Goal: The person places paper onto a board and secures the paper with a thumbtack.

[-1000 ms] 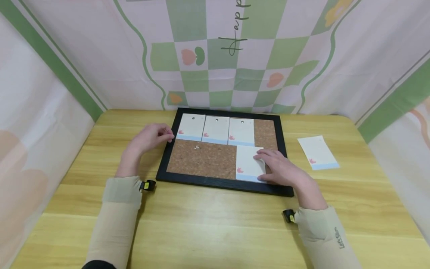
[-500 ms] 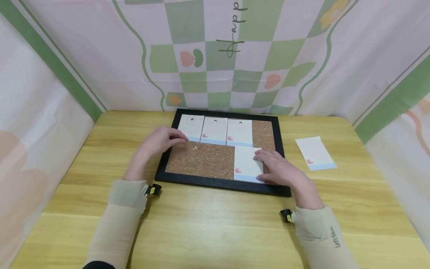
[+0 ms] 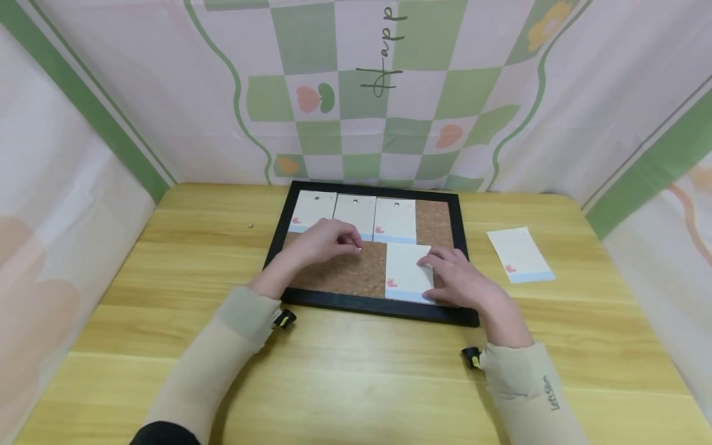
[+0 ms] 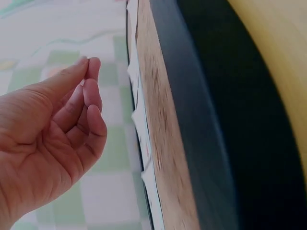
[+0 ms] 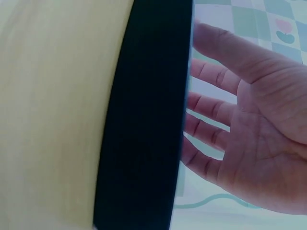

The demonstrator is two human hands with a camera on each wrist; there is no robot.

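Note:
My left hand (image 3: 321, 242) is over the middle of the cork board (image 3: 369, 276), and its thumb and forefinger pinch a tiny silver thumbtack (image 3: 360, 249). The left wrist view shows the same hand (image 4: 57, 122) with thumb and fingertip together and the other fingers curled. My right hand (image 3: 461, 281) touches the right side of a white card (image 3: 406, 272) in the board's lower row, fingers spread. In the right wrist view that hand (image 5: 259, 110) reaches past the black frame (image 5: 146, 115), its fingertips partly hidden.
Three cards, such as the right one (image 3: 395, 219), are tacked along the board's top. One loose card (image 3: 521, 254) lies on the table at right. A single thumbtack (image 3: 250, 226) lies left of the frame. A patterned cloth (image 3: 364, 136) hangs behind the table.
My left hand has swept rightward from the board's left edge to just left of the lower card, uncovering a thumbtack on the table. The right hand stays on the card.

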